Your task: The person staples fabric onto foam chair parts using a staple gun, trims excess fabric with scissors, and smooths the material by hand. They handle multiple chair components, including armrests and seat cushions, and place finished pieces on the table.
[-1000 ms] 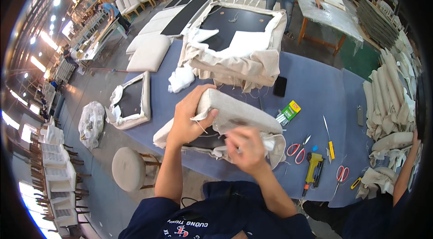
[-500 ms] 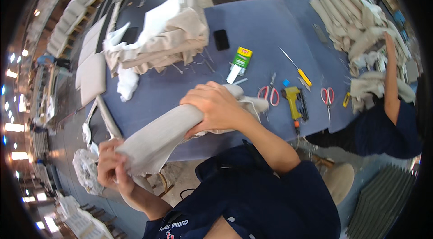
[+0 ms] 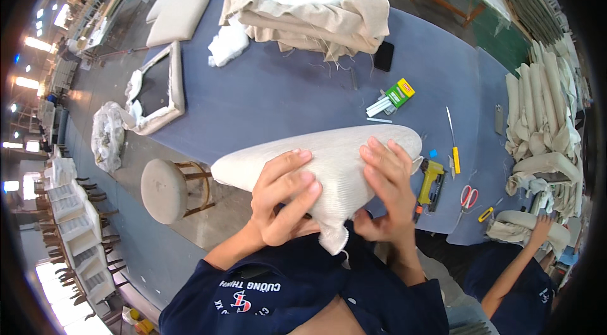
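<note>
A long padded piece in light beige ribbed fabric (image 3: pixel 335 155) is held up close to my body, over the near edge of the table. My left hand (image 3: pixel 284 196) grips its near side left of the middle, fingers spread over the cloth. On the right part, my right hand (image 3: pixel 389 186) presses with fingertips on top and thumb below. Between the hands a gathered tail of the cloth (image 3: pixel 334 238) hangs toward me, with a loose thread. Both palms and the underside are hidden.
On the blue-grey table (image 3: pixel 265 101) lie a yellow-green staple gun (image 3: pixel 431 183), red-handled scissors (image 3: pixel 468 197), a yellow-handled screwdriver (image 3: pixel 455 158), a green box of white sticks (image 3: pixel 397 96) and a phone (image 3: pixel 383 56). Right, a co-worker's hand (image 3: pixel 541 229) touches another padded piece. A round stool (image 3: pixel 164 191) stands left.
The padded piece has turned from slanting to lying broadside before me. My left hand has moved from its lower end to the near side; the right now grips the right part. The view has shifted left.
</note>
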The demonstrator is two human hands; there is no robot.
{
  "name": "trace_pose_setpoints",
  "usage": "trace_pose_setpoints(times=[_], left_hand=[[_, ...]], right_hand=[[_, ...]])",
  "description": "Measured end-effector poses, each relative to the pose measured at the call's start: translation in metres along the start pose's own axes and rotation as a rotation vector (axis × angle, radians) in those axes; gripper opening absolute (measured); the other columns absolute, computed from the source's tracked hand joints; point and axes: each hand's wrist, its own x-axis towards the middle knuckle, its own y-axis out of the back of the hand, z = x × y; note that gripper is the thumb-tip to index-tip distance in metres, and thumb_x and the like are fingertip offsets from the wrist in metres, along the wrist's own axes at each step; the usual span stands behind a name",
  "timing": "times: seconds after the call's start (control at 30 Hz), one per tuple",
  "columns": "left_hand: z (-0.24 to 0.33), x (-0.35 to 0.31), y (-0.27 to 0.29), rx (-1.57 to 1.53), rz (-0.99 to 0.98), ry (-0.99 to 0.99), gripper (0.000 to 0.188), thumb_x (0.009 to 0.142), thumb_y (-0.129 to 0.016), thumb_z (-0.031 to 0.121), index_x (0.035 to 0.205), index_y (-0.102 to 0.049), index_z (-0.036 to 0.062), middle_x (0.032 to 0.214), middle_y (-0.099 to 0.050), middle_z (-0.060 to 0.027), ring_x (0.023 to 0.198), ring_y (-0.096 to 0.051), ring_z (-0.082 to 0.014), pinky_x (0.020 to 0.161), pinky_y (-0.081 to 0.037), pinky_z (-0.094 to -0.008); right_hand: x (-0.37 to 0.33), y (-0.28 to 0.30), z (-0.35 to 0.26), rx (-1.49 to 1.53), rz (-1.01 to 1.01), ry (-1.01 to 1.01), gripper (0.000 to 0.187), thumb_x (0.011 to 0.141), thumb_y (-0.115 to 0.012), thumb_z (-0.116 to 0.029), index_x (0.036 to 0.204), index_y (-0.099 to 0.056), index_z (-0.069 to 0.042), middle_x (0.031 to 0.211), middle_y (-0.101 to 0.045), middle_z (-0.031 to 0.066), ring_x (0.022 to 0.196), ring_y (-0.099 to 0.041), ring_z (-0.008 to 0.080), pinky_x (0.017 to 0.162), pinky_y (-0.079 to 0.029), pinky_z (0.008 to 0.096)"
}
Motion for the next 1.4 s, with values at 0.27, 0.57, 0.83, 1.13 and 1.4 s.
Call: trace_pose_setpoints(times=[0.27,0.57,0.83,1.13,1.4], left_hand=[[0.014,0.005,-0.018,0.035,-0.043,-0.056,0.034,0.074,-0.089,0.017,0.102,-0.077,0.0014,0.115,-0.067,-0.012,0.108,-0.072,-0.0386,0.091,-0.065,-0.0555],[0.008,0.006,-0.006,-0.006,-0.183,-0.139,0.039,0.087,-0.082,0.013,0.119,-0.067,-0.0044,0.131,-0.059,-0.0194,0.119,-0.065,-0.0472,0.095,-0.062,-0.0629],[0.01,0.001,-0.015,-0.018,-0.073,-0.142,0.032,0.074,-0.084,0.013,0.102,-0.08,-0.0015,0.119,-0.066,-0.0141,0.111,-0.07,-0.0395,0.089,-0.065,-0.0561],[0.027,0.009,-0.021,0.019,-0.083,-0.068,0.042,0.063,-0.08,0.013,0.102,-0.081,-0.0027,0.114,-0.067,-0.012,0.103,-0.069,-0.033,0.083,-0.063,-0.0492],[0.028,0.009,-0.021,0.063,-0.122,-0.048,0.04,0.07,-0.079,0.02,0.105,-0.08,-0.0008,0.116,-0.067,-0.0114,0.106,-0.069,-0.0331,0.088,-0.062,-0.0519]], right_hand=[[-0.021,-0.012,0.002,-0.045,0.249,0.132,0.044,0.085,-0.07,-0.016,0.128,-0.07,-0.012,0.136,-0.07,0.0171,0.128,-0.067,0.0434,0.115,-0.037,0.0634],[-0.03,-0.023,-0.001,-0.107,0.315,0.148,0.032,0.094,-0.072,-0.016,0.126,-0.07,-0.014,0.137,-0.068,0.0137,0.127,-0.067,0.0408,0.112,-0.04,0.065],[-0.034,-0.021,-0.001,-0.101,0.372,0.16,0.032,0.092,-0.074,-0.011,0.124,-0.069,-0.013,0.131,-0.068,0.0121,0.124,-0.068,0.0384,0.111,-0.044,0.0635],[-0.043,-0.019,-0.009,-0.187,0.369,0.099,0.032,0.103,-0.065,-0.034,0.124,-0.067,-0.01,0.125,-0.062,0.0124,0.121,-0.065,0.0356,0.109,-0.046,0.0612],[-0.042,-0.02,-0.011,-0.197,0.37,0.063,0.035,0.104,-0.064,-0.036,0.127,-0.066,-0.009,0.127,-0.062,0.0137,0.122,-0.064,0.0364,0.111,-0.045,0.0615]])
